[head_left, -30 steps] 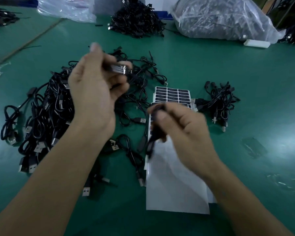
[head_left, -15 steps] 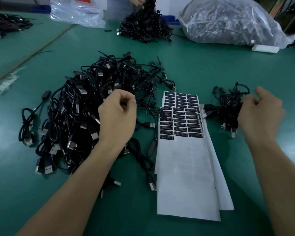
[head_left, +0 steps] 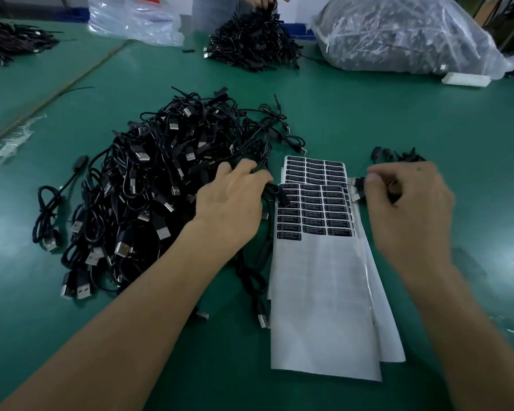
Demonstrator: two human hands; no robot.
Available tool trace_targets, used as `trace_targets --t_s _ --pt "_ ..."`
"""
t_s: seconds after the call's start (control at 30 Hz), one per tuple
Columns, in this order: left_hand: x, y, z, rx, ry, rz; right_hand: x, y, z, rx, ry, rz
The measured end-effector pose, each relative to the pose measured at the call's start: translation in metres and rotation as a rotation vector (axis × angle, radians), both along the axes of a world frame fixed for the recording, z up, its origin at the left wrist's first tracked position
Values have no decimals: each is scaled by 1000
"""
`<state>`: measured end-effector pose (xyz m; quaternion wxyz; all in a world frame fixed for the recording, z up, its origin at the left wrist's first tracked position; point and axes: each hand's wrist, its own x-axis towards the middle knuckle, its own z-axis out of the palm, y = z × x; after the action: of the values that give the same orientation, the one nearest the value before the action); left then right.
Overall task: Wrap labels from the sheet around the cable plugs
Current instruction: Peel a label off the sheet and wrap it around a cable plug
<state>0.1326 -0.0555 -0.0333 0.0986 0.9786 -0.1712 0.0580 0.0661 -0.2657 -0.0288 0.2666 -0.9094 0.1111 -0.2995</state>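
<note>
Left hand point(head_left: 232, 203) is resting loose-fingered on floppy cables point(head_left: 137, 185), right hand point(head_left: 410, 209) is curling by a rigid plug point(head_left: 357, 183) (grip unclear), probably the best handhold.

Left hand point(head_left: 235, 200) lay palm down, fingers extended forward and slightly spread. Right hand point(head_left: 410, 209) was held palm down, well apart from it, fingers curled under, thumb pointing toward the left hand; its grasp could not be determined.

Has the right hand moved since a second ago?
Yes. The right hand went rightward, from over the label sheet to the small cable bundle beside its right edge.
</note>
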Motion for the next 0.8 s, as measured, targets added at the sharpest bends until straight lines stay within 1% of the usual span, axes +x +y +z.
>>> trace_targets --t_s 0.13,0.17,0.23,0.27,0.37,0.4,0.47,0.53,0.6,0.63,0.73,0.8 --pt "6 -1 1 1 -152 8 -4 11 -8 14 17 79" --pt "5 0 1 -32 -189 -6 -4 12 -9 21 11 94" --pt "1 4 2 -169 -292 -60 -4 14 -10 24 -3 122" --pt "-2 6 3 -242 -386 -92 -5 15 -11 21 -6 131" --pt "-11 6 7 -390 -780 -132 -5 17 -11 34 -15 152" --pt "-14 6 9 -430 -871 -157 -5 17 -10 45 -22 167" --pt "-20 7 14 -491 -968 -242 -5 19 -9 68 -36 227" --pt "-28 9 18 -499 -962 -335 -6 21 -9 121 -35 321" --pt "-34 9 21 -468 -881 -388 -8 24 -9 223 -13 432" --pt "-37 8 22 -445 -837 -382 -8 25 -9 266 7 482" --pt "-40 7 22 -345 -680 -265 -9 26 -7 383 69 619" --pt "-40 9 20 -289 -556 -149 -9 24 -7 406 135 685"
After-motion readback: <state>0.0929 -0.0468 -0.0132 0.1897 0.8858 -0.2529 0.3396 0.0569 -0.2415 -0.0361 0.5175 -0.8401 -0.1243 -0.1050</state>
